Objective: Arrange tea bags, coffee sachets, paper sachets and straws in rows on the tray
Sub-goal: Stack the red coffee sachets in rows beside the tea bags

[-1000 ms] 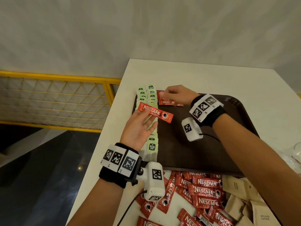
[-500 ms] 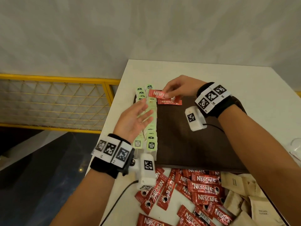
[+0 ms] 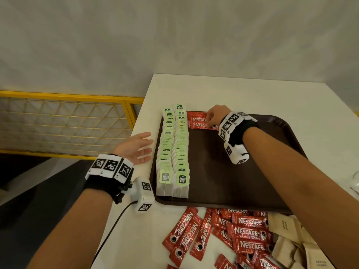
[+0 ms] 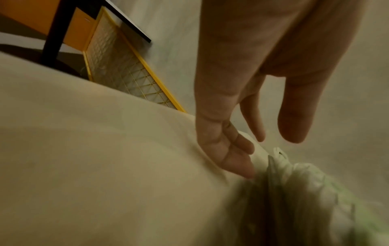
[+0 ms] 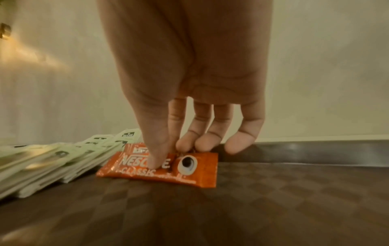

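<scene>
- The right hand [image 3: 214, 116] is sitting at the far end of the tray [image 3: 252, 181], fingertips [image 5: 187, 144] curled down and pressing on the nearest of three red coffee sachets [image 3: 203, 125].
- The left hand [image 3: 136, 147] is hovering over the white table [image 3: 242, 94] with fingers straight and loose, holding nothing, just left of the two tea bag rows [image 3: 173, 150].
- More loose coffee sachets [image 3: 246, 232] and brown paper sachets [image 3: 283, 226] are lying under the right forearm, off the tray.
</scene>
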Available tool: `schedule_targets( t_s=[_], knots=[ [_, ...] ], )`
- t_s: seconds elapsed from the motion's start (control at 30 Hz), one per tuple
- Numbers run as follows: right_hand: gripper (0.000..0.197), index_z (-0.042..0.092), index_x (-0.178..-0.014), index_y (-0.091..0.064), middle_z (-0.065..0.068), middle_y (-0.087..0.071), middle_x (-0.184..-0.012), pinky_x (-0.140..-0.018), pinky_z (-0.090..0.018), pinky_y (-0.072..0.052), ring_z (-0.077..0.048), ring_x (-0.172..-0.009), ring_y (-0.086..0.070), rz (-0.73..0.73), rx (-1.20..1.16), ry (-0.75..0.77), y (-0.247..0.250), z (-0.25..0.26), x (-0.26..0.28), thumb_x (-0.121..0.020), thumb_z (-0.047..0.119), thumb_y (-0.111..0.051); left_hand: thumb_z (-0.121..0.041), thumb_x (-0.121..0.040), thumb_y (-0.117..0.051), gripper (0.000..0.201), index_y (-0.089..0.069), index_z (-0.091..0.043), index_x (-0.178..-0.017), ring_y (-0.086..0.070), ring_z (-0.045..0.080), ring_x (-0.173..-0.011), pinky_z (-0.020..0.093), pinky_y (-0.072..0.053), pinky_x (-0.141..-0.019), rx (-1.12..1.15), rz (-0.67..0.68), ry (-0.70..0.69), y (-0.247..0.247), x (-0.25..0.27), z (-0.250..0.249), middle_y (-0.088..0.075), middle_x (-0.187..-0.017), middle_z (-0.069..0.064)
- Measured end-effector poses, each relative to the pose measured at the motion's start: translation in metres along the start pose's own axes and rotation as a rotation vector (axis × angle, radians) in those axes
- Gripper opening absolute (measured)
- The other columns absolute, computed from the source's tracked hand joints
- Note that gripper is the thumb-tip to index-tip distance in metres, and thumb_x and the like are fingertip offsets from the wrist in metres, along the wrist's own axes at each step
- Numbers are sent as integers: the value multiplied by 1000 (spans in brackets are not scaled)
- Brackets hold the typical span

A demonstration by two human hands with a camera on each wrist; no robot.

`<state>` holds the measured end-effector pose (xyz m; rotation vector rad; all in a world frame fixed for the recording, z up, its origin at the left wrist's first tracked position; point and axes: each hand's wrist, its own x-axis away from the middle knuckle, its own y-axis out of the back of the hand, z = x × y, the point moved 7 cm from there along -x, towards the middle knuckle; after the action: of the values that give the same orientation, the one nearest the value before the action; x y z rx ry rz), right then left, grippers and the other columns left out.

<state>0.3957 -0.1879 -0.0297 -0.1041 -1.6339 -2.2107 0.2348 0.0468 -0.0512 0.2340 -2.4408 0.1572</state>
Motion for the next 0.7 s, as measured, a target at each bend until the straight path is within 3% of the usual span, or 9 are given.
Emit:
schedule_targets(
  t_s=[0.13, 0.3, 0.43, 0.7],
  knots=[
    [8, 15, -87, -62, -5, -66, -102, -75, -27, -43, -17, -88, -57, -37, 9, 32, 1, 4, 1, -83, 18, -69, -3, -93, -54, 40, -52, -25, -126, -53, 14, -85, 28, -46, -72, -82, 39, 10, -9, -7, 3, -59, -101, 2],
    [15, 8, -99, -62, -9, -63, -107, -78, -28, -43, -24, -100, -59, -72, 11, 58, -1, 7, 4, -86, 16, -62, 7, -90, -51, 48, -53, -22, -128, -55, 15, -83, 27, -45, -65, -107, 65, -6, -11, -15, 4, -62, -94, 1],
    [19, 9, -102, -58, -9, -62, -107, -78, -27, -40, -23, -100, -57, -94, 15, 85, -5, 11, 5, -87, 20, -60, 16, -89, -45, 55, -52, -19, -131, -58, 15, -83, 28, -45, -64, -113, 81, -20, -10, -19, 5, -63, -104, 5],
    [21, 11, -102, -56, 0, -51, -91, -79, -31, -43, -18, -88, -52, -117, -3, 98, -11, 13, 6, -86, 24, -61, 16, -88, -45, 57, -55, -22, -130, -58, 17, -89, 27, -45, -64, -189, 77, -22, -9, -23, 5, -63, -108, 7]
  ],
)
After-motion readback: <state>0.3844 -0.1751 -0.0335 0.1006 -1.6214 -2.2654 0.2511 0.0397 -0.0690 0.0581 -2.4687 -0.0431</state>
